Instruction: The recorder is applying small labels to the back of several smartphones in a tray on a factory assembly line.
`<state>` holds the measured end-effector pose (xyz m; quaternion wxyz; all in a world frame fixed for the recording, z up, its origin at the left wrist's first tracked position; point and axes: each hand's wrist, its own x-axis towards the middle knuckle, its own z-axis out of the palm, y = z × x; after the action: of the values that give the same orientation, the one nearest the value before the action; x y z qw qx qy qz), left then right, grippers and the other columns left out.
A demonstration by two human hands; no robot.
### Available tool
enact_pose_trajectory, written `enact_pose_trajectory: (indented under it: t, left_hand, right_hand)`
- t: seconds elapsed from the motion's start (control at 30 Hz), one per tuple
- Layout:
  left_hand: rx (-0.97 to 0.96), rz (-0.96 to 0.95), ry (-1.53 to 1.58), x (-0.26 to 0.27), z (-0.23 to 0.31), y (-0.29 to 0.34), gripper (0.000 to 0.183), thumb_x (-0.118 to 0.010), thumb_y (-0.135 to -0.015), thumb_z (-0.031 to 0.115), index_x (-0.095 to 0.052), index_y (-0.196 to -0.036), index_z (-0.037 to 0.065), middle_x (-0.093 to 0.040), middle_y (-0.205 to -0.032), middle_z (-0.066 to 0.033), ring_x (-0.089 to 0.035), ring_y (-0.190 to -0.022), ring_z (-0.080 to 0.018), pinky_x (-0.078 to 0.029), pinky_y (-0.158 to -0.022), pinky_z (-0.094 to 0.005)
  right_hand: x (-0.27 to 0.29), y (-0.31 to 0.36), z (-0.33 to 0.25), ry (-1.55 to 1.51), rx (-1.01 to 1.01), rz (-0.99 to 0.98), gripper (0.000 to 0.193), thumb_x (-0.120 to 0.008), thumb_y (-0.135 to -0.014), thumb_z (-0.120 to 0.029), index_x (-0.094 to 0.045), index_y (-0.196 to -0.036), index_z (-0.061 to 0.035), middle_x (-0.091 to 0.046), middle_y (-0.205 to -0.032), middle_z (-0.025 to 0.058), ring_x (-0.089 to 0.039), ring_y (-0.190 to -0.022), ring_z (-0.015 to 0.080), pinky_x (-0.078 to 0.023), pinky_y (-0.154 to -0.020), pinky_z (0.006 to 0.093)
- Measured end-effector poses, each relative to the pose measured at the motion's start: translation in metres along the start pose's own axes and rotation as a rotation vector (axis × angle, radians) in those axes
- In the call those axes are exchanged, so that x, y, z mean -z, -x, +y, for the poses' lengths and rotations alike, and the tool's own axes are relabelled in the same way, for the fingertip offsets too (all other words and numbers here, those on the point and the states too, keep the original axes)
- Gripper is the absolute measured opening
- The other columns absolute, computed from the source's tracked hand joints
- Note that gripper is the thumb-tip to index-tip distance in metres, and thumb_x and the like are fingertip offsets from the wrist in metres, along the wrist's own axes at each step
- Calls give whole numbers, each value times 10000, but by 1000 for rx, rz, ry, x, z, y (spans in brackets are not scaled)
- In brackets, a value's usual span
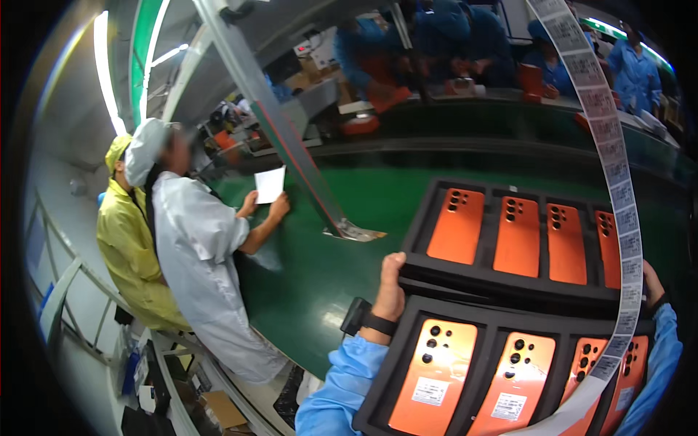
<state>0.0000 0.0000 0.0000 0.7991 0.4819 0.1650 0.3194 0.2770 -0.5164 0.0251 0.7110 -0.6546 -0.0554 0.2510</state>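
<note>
The left hand (390, 291) grips the left edge of the far black moulded tray (429, 272) of orange phones (456, 227) on the green conveyor belt (349, 211). The right hand (652, 285) reaches its right edge behind a hanging strip of white labels (618, 174); its grasp cannot be told. A second black tray (407, 349) lies nearer.

Phone factory: green conveyor belt (349, 218), gowned workers (196, 247).

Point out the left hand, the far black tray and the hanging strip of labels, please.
left hand (390, 287): head view, back of the hand.
far black tray (420, 231): head view, left rim.
strip of labels (609, 149): head view, middle stretch.
</note>
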Motion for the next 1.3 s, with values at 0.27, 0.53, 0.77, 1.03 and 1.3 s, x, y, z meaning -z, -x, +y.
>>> enact_pose_trajectory:
  t: [0.27, 0.53, 0.77, 1.03, 1.3]
  left_hand:
    - [-214, 27, -962, 0, 32, 18, 463, -447, -896, 430, -454, -1082, 5, -472, -1043, -115, -417, -1049, -188, -317, -922, -307]
    - [72, -149, -168, 13, 0, 3, 685, -394, -899, 531, -328, -1285, -32, -330, -1361, -141, -266, -1290, -244, -175, -1070, -356]
    - [-41, -35, -118, 5, -8, 5, 554, -448, -912, 450, -456, -1236, 0, -490, -1232, -93, -445, -1145, -180, -324, -986, -293]
    - [-8, -110, -247, 9, -15, 3, 782, -386, -876, 570, -317, -1341, -55, -328, -1397, -191, -272, -1321, -254, -172, -1080, -312]
    - [-82, -93, -282, 8, -18, -6, 768, -376, -879, 569, -348, -1322, -58, -362, -1373, -204, -307, -1303, -265, -201, -1069, -313]
  right_hand:
    - [9, 8, 21, -163, -43, 66, 386, -515, -867, -408, -607, -1042, -76, -648, -919, 27, -619, -777, 153, -511, -696, 303]
    - [71, -25, 52, -296, 4, 28, 342, -525, -874, -388, -599, -1000, -80, -628, -889, 10, -610, -773, 136, -507, -668, 274]
    - [78, -38, 44, -291, -34, 2, 377, -506, -876, -420, -574, -1056, -95, -619, -901, 20, -598, -763, 115, -498, -643, 274]
    - [105, -42, 41, -236, -159, -140, 423, -485, -880, -456, -546, -1119, -112, -607, -914, 31, -585, -752, 91, -488, -614, 274]
    - [60, -22, 13, 9, -233, 61, 441, -461, -895, -446, -515, -1182, -115, -581, -1024, -1, -564, -905, 142, -478, -731, 303]
